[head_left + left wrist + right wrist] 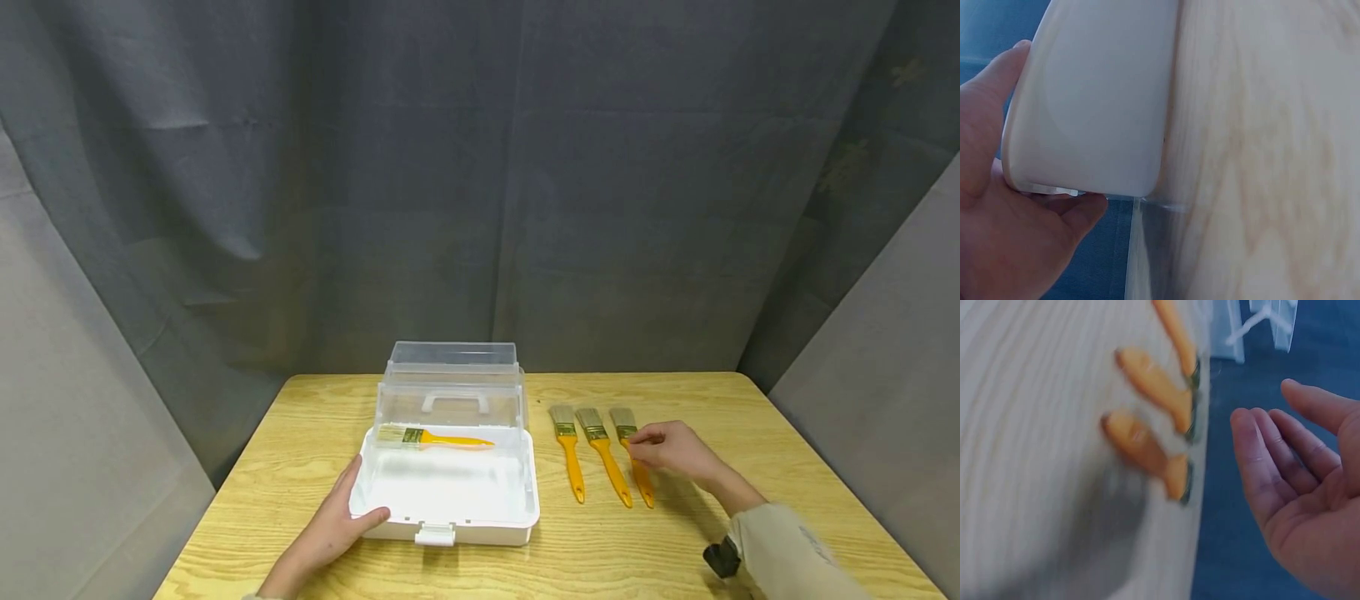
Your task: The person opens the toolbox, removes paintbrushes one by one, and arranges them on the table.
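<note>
A white toolbox (480, 535) stands with its clear lid (454, 354) raised at the back. My left hand (333, 523) holds its front left corner, thumb at the front rim and fingers along the left side. In the left wrist view the hand wraps the box's white wall (1094, 94). Inside lies a paintbrush (453, 440) with a yellow handle, bristles to the left. My right hand (678, 454) hovers over the rightmost paintbrush (643, 485), covering part of its handle. In the right wrist view its fingers (1250, 450) are loosely bent, apart from that brush, with nothing between them.
Two more yellow-handled paintbrushes, a left one (572, 458) and a middle one (609, 462), lie between the box and my right hand, bristles away from me. The wooden table (300, 417) ends at a dark grey curtain (630, 208). Pale panels flank both sides.
</note>
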`<state>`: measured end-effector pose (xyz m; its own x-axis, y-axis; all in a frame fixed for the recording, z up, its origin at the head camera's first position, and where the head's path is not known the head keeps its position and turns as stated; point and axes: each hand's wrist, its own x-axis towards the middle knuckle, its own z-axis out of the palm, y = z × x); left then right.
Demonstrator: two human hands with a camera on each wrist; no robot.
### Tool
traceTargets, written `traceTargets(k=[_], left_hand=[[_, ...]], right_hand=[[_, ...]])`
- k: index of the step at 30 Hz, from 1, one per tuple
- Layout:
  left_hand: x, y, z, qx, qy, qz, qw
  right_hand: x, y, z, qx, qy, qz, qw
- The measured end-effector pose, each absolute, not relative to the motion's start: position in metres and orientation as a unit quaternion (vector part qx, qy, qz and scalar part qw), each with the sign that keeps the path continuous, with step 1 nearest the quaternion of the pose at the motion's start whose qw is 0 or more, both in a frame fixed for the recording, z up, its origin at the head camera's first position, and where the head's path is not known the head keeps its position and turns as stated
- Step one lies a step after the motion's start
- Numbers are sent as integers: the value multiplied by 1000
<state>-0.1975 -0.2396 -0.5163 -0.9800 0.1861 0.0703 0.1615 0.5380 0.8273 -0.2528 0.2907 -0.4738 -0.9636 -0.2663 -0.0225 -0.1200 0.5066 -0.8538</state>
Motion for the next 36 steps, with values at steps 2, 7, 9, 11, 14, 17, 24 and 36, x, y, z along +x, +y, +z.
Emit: traceTargets(k=[2,7,9,11,14,17,24,36], left_hand=[[-197,-240,-516,99,876,471,13],[-196,-239,-516,99,876,472,13],[-197,-239,-516,99,877,471,14],[-197,-239,-516,99,877,470,14],[-197,-239,-516,99,878,469,13],[-197,-239,-516,98,878,468,12],[-197,-240,-516,101,879,466,10],[-198,-240,-518,96,881,464,11]], right_hand=[[-253,279,-467,-129,866,-478,66],[-258,251,-454,-150,874,-460,41],[-262,240,-452,-158,875,-457,30],[-265,229,-450,-171,874,-454,20],[-271,212,-446,-191,871,-452,8],[-275,195,-441,-209,869,-448,7],[-286,161,-432,-238,868,-435,14],[-303,118,-434,-269,872,-406,46]])
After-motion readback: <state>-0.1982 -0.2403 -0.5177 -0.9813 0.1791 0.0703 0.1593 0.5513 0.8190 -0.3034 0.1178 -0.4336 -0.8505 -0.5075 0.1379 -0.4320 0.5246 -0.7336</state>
